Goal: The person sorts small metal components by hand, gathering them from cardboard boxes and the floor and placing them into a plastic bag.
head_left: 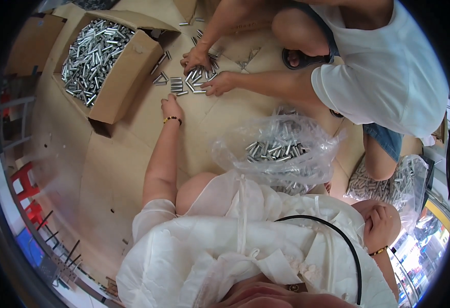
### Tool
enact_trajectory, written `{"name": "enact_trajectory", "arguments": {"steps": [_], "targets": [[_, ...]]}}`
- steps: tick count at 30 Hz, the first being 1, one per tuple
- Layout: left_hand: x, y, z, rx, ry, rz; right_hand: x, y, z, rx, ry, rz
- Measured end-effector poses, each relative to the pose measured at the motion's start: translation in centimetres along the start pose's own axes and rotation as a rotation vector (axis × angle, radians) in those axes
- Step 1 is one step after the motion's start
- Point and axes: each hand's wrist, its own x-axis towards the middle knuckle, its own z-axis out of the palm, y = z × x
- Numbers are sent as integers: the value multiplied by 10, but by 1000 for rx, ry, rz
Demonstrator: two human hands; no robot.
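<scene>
My left hand (171,107) reaches forward to the floor, fingers bent together at the near edge of a small row of short silver metal tubes (176,84). Whether a tube is between those fingertips is too small to tell. A loose metal tube (183,93) lies just beside them. My right hand (379,222) rests on my right knee with its fingers curled in, and nothing shows in it. Across from me, a co-worker's two hands (196,58) work among a loose pile of the same tubes (196,77), close to my left hand.
An open cardboard box (127,77) full of tubes stands at the far left. Before my knees sits a clear plastic bag (312,128) of tubes; another bag (412,174) lies at the right. The co-worker (384,66) crouches at the far right. Red stools (25,182) stand left.
</scene>
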Motion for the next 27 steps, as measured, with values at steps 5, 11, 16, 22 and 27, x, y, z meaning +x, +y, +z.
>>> {"name": "enact_trajectory", "arguments": {"steps": [5,11,16,22,27], "targets": [[46,4,-11,-188,333,-113,2,-6,-3,-32,-5,9],[93,-4,-36,13,140,200,-4,-7,-3,-49,-26,40],[88,-13,-18,241,-103,374,-4,-13,-6,-39,-76,64],[49,-61,-2,-59,34,480,3,-14,-7,-19,-87,63],[-35,-38,-3,-31,28,582,6,-14,-4,-39,-55,20]]}}
